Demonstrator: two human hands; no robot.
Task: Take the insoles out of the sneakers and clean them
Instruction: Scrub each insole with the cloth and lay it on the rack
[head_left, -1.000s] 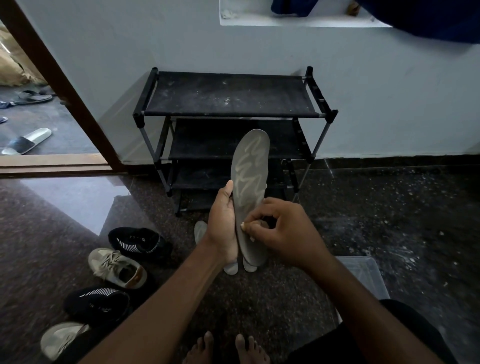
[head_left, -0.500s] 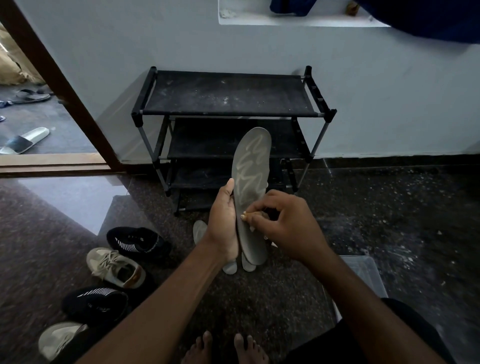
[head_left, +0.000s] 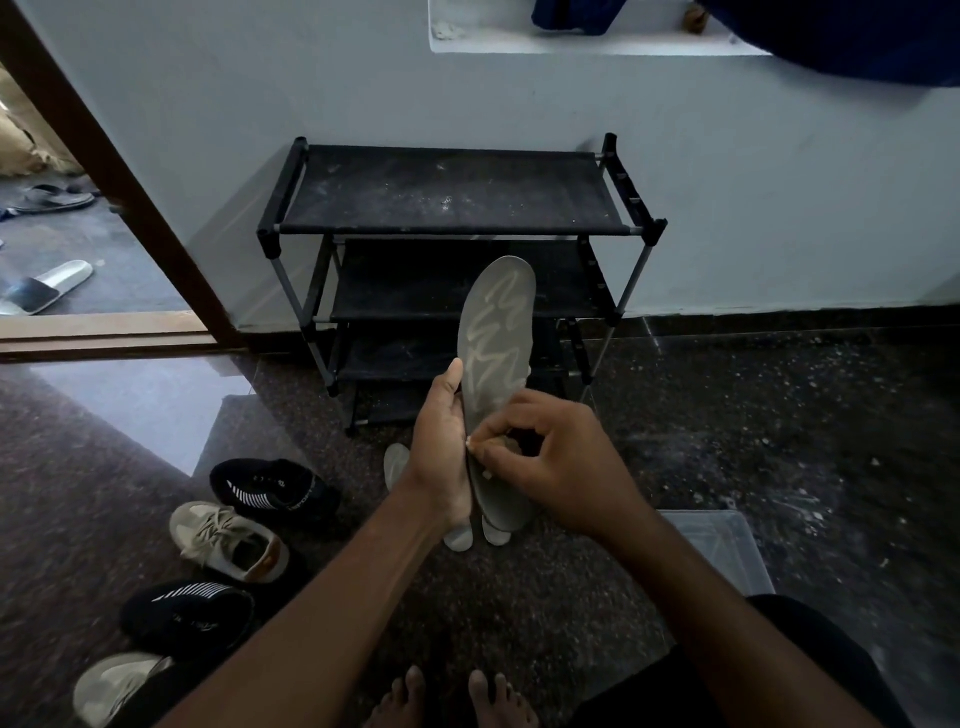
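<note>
One flat grey insole (head_left: 496, 332), pale squiggles

Black shoe rack (head_left: 452, 189) against wall (head_left: 779, 182)

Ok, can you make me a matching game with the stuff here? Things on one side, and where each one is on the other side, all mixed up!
Things:
1. grey insole
2. shoe rack
3. white slipper
4. beige sneaker

Places:
A. outside the doorway
B. on the floor between the black sneakers
C. held up in the left hand
D. against the wall

Pairs: 1-C, 2-D, 3-A, 4-B
</note>
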